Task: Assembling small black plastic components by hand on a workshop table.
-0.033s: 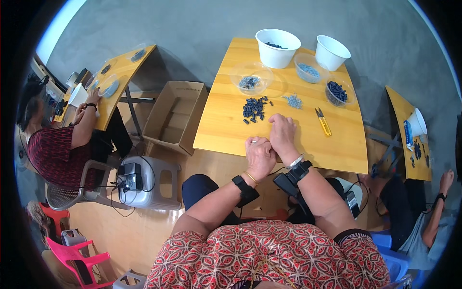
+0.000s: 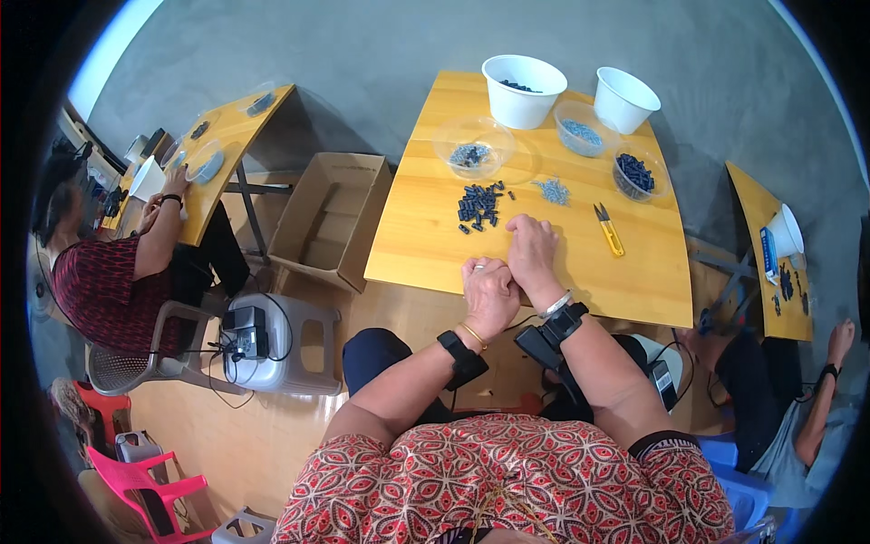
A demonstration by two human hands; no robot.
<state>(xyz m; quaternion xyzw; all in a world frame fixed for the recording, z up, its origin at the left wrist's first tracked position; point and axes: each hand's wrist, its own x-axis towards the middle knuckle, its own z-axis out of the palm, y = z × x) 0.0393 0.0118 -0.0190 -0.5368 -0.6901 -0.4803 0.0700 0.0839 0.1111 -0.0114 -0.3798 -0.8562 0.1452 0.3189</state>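
Note:
Both of my hands meet at the near edge of the wooden table (image 2: 417,236). My left hand (image 2: 490,292) is closed, its fingers curled in by the edge; whatever it may hold is hidden. Just right of it and touching it, my right hand (image 2: 533,252) rests on the tabletop with fingers bent down and pressed together; their tips are out of sight. Beyond them lies a loose pile of short black cylindrical parts (image 2: 478,207). A small heap of silvery metal pieces (image 2: 552,190) sits to its right. Yellow-handled thread snips (image 2: 609,230) lie right of my right hand.
Toward the back stand a white tub with black parts (image 2: 521,98), another white tub (image 2: 625,102), and clear bowls (image 2: 471,150) holding small pieces. A cardboard box (image 2: 328,218) is on the floor at left. Co-workers (image 2: 109,281) sit at tables on both sides.

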